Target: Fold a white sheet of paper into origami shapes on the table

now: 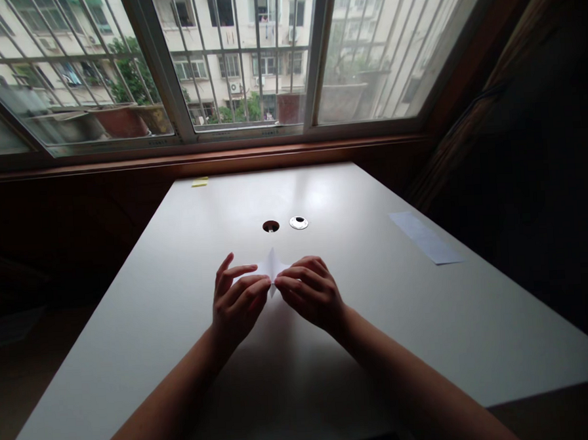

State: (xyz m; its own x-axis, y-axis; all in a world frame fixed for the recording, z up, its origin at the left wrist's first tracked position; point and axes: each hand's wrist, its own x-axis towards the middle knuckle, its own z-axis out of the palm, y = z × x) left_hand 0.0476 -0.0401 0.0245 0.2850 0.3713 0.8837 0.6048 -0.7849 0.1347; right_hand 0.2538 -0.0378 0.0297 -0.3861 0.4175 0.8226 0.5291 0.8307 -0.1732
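Observation:
A small piece of folded white paper [272,264] is held up between my two hands over the middle of the table. One pointed flap stands up at its centre, and a smaller tip shows below the fingertips. My left hand [236,298] pinches its near left side between thumb and fingers, with the other fingers raised and spread. On the opposite side my right hand [314,288] grips the paper, its fingers curled together. The fingertips of both hands almost meet at the paper's centre. Part of the paper is hidden behind the fingers.
The white table [145,306] has a round cable hole [271,226] with a loose round cover [299,223] beside it. A strip of white paper [426,238] lies near the right edge, and a yellow sticky note [200,182] at the far left. Beyond stands a barred window [193,130].

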